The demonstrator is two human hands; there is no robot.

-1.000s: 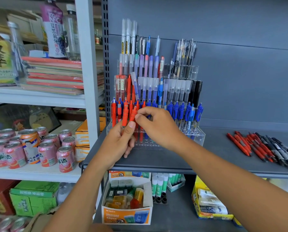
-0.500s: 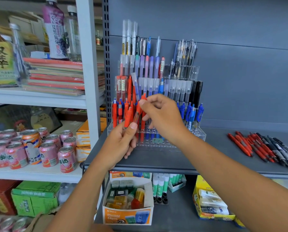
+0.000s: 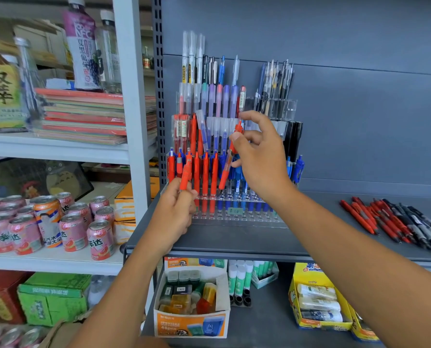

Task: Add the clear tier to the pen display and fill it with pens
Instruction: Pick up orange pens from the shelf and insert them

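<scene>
Head view: right hand (image 3: 259, 159) pinches a tilted red pen (image 3: 226, 172), left hand (image 3: 174, 212) grips a spare pen (image 3: 185, 175); straighten it before lowering the tip into the clear tier (image 3: 234, 212).

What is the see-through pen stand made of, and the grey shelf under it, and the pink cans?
The pen stand looks like clear hard plastic, maybe acrylic: pens show through it and its edges glint. The grey shelf seems painted metal: thin, flat, matte. The pink cans look like thin metal, with shiny silvery tops.
</scene>
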